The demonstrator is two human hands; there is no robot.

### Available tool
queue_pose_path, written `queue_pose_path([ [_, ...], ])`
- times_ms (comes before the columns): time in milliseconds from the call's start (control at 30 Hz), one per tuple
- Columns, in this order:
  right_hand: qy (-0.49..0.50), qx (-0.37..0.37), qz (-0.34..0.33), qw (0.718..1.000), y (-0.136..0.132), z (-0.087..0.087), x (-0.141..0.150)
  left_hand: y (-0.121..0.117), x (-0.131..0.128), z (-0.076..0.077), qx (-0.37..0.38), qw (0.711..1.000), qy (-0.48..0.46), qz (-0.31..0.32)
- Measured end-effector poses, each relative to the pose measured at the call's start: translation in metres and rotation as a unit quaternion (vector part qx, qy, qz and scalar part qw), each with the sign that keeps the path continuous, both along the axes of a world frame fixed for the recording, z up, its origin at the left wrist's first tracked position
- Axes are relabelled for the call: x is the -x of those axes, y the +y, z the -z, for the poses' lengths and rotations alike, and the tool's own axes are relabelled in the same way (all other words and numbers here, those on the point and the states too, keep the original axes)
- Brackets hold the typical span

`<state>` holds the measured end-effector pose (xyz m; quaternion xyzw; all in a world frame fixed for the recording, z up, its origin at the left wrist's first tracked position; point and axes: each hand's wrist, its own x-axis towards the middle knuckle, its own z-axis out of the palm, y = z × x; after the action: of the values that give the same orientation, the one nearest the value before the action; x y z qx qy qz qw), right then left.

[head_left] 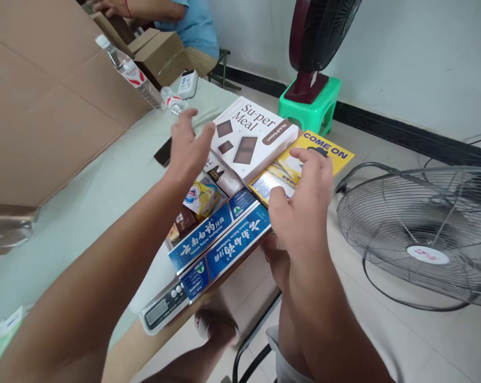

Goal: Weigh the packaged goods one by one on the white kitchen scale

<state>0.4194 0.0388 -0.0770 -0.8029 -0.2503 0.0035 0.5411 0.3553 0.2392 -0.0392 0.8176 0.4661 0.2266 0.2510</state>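
Note:
My left hand [189,144] hovers open, fingers stretched, just left of a white "Su-per Meal" box [253,135]. My right hand [304,205] is open too, its fingers resting on a yellow "COME ON" box [331,151] and a yellow-blue packet [269,184]. Between the hands lie two blue toothpaste boxes [220,242], a small soap packet [201,196] and brown packets, piled on a digital scale [163,309] at the table's edge. Neither hand holds anything.
A large cardboard sheet [44,101] leans at the left with two water bottles [129,72] beside it. A dark phone [163,152] lies on the table. Another person sits at the far end by cardboard boxes [160,50]. A floor fan [428,231] and a green stool [310,109] stand at the right.

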Motion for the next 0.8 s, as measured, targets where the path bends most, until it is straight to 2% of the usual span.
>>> queue_pose_path([
  [133,-0.032,-0.002,0.012,0.999,-0.002,-0.005,0.003,-0.009,0.045,-0.007,0.02,0.99,0.072,-0.118],
  [200,-0.043,-0.006,0.013,0.999,-0.002,-0.007,0.005,-0.016,0.064,-0.003,0.058,0.983,0.109,-0.14],
  [300,-0.053,-0.021,-0.004,0.998,-0.003,-0.009,0.011,-0.024,0.08,0.009,0.098,0.981,0.142,-0.085],
  [400,-0.053,-0.039,-0.014,0.998,-0.003,-0.01,0.015,-0.027,0.082,0.017,0.132,0.976,0.17,-0.032],
  [600,-0.022,-0.052,-0.054,0.997,-0.005,-0.016,0.012,-0.01,0.08,0.02,0.139,0.977,0.149,0.068],
  [700,-0.011,-0.052,-0.049,0.997,-0.004,-0.015,0.01,-0.006,0.078,0.019,0.142,0.974,0.151,0.09],
  [800,-0.016,-0.042,-0.008,0.999,-0.005,-0.013,0.008,-0.006,0.074,0.015,0.138,0.974,0.158,0.083],
])
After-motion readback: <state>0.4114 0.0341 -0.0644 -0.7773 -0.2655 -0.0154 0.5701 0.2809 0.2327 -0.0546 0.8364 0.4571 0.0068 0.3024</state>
